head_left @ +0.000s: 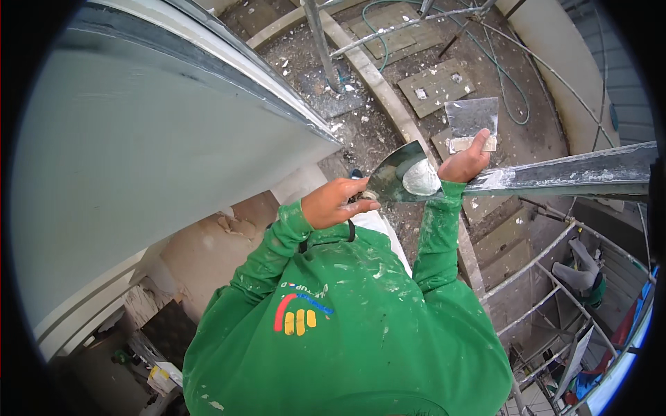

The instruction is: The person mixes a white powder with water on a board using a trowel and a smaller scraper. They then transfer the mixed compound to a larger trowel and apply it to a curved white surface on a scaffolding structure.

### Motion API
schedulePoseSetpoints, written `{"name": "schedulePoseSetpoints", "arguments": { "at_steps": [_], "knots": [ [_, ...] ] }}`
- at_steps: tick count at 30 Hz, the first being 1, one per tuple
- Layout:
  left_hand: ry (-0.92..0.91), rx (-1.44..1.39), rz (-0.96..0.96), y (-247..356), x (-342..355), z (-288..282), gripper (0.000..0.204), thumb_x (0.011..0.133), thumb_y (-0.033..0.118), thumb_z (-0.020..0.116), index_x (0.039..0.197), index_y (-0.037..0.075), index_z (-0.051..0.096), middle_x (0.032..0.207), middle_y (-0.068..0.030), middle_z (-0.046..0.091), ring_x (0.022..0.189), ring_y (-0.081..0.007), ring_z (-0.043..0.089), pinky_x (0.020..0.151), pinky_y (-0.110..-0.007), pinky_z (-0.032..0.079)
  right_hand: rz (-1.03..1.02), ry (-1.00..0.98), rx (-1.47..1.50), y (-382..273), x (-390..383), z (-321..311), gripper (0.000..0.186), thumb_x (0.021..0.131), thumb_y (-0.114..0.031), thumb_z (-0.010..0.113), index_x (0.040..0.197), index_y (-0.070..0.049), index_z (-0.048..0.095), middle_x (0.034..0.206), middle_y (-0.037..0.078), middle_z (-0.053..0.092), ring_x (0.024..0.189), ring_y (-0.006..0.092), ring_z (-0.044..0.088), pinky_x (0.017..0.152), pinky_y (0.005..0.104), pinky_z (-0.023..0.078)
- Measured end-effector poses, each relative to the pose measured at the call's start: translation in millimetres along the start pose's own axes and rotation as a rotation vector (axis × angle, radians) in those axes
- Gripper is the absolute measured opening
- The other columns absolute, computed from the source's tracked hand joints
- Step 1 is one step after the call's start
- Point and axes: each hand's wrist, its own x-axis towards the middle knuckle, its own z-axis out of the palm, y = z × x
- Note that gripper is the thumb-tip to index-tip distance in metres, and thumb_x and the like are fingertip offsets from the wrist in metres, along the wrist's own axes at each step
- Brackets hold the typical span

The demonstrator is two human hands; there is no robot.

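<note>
Debris-littered floor [363,126], scaffold pipes [528,261] at right. Left hand [338,202]: fingers curled closed round fan-shaped putty knife [386,173], white filler [420,178] on blade. Right hand [466,163]: thumb clamped on rectangular steel scraper [472,118], just beyond.

A broad metal blade [390,173] is held in the left hand [338,202], and a mound of white paste [421,178] (rounded and fairly smooth) is borne on its right part. A rectangular scraper [473,116] is gripped by its pale handle [469,144] in the right hand [466,161], its flat face pointed away from the body. The 2 green sleeves [438,239] are spotted with white, and flat boards [437,87] are seen on the littered ground [378,132] beyond.
</note>
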Motion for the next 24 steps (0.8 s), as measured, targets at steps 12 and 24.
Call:
{"name": "schedulePoseSetpoints", "arguments": {
  "at_steps": [12,24],
  "knots": [
    [0.165,-0.166,-0.031,-34,-12,35,0.041,0.092,0.032,0.065,0.077,-0.002,0.047,0.066,-0.0206,0.046,0.061,-0.0340,0.045,0.060,-0.042,0.036,-0.053,-0.010,0.036,-9,0,10,0.045,0.098,-0.036,0.058,0.075,0.002,0.060,0.067,-0.001,0.053,0.059,0.0090,0.042,0.055,0.0277,0.037],
    [0.226,-0.246,-0.134,-56,-35,38,0.025,0.096,0.026,0.060,0.095,0.001,0.056,0.068,-0.0024,0.057,0.058,-0.0106,0.052,0.056,-0.028,0.042,-0.131,-0.046,0.134,-7,12,40,0.036,0.100,-0.028,0.054,0.082,0.001,0.062,0.072,-0.002,0.056,0.061,0.0073,0.046,0.055,0.0271,0.037]
  ]
}}
